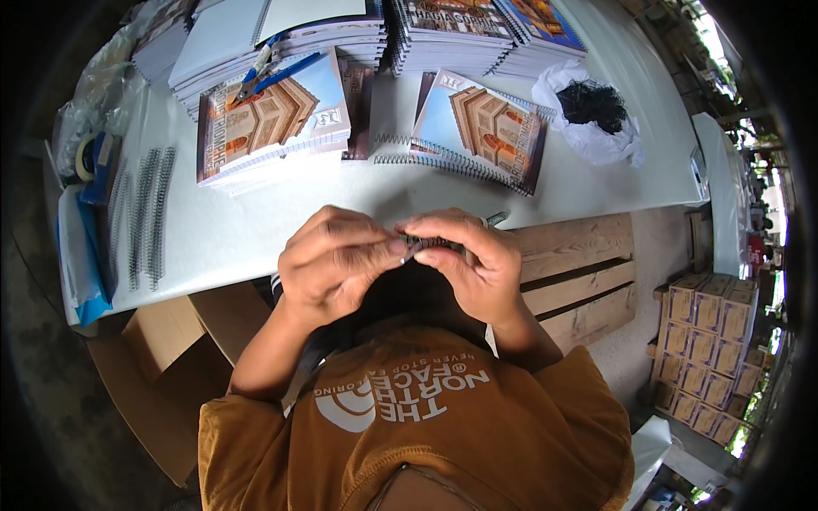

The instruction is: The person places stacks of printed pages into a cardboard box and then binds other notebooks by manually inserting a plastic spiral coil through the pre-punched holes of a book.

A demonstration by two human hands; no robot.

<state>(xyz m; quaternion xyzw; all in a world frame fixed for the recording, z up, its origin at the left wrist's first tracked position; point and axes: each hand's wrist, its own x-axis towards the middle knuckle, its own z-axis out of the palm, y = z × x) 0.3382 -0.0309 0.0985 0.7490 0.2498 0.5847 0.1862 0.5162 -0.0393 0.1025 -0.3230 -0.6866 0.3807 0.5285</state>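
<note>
Just in front of my body, past the table's near edge, both hands meet at a dark spiral binding coil (434, 243). My left hand (336, 255) pinches its left end between thumb and fingertips. Fingers of my right hand (473, 255) close around it from the other side, and a stretch of coil shows beyond that hand. Whether pages hang from the coil is hidden by my hands and the shadow. Farther off lie a spiral-bound notebook (486, 128) with a building on its cover and a stack of similar notebooks (264, 123). Blue-handled pliers (277, 72) rest on that stack.
Tall stacks of notebooks (452, 38) line the table's far side. Black coil scraps (592, 106) sit in a white plastic bag. Loose spiral coils (149, 217) and a tape dispenser (98, 166) are at left. An open cardboard box (162, 341) stands below; wooden slats (579, 264) lie right.
</note>
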